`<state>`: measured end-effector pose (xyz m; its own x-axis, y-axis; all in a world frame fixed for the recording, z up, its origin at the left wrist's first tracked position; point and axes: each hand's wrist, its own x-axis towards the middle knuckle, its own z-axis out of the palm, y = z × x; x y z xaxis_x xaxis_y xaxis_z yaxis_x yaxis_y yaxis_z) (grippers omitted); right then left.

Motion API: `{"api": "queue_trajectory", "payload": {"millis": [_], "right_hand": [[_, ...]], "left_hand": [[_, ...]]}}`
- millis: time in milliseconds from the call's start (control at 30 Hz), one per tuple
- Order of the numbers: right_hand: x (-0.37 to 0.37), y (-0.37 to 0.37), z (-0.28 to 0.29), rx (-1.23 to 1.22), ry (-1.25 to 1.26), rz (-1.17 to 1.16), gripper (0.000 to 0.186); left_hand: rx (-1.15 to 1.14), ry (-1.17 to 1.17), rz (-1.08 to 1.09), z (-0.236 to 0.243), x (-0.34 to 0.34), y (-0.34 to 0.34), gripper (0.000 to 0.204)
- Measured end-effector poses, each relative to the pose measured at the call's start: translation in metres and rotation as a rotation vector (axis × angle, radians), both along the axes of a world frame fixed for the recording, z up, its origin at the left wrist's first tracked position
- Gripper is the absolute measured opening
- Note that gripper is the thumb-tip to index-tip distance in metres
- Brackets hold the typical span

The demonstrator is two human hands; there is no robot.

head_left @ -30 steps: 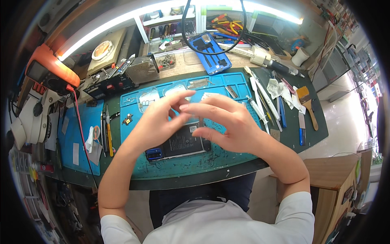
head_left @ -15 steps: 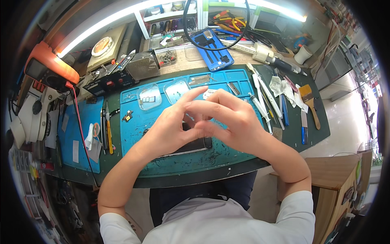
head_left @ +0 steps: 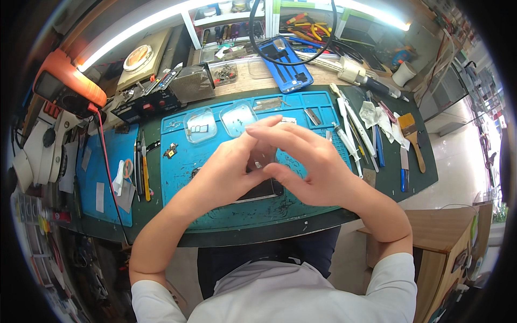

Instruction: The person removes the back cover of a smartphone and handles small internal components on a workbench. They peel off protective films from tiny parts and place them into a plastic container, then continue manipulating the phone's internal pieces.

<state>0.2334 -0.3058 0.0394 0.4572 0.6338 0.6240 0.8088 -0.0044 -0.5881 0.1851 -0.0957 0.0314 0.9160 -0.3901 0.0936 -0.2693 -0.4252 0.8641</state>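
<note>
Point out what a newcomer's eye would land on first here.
Probably the left hand and right hand, close together at the centre, hiding most of a dark phone on the larger blue mat. Next, likely, the bright orange meter at the far left and the blue phone cover at the back, beyond the mat.

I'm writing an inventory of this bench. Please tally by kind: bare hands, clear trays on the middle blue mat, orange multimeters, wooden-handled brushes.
Bare hands (left hand, right hand): 2
Clear trays: 2
Orange multimeter: 1
Wooden-handled brush: 1
Total: 6
</note>
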Motion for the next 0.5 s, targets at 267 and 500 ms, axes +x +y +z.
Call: {"api": "queue_trajectory", "payload": {"millis": [267,500], "right_hand": [[0.001,-0.003,-0.002,0.003,0.069,0.03,0.059],[-0.002,-0.005,-0.002,-0.04,0.046,-0.009,0.06]], "left_hand": [[-0.155,0.009,-0.068,-0.006,0.001,0.004,0.081],[-0.002,-0.068,0.001,0.007,-0.002,-0.004,0.067]]}}
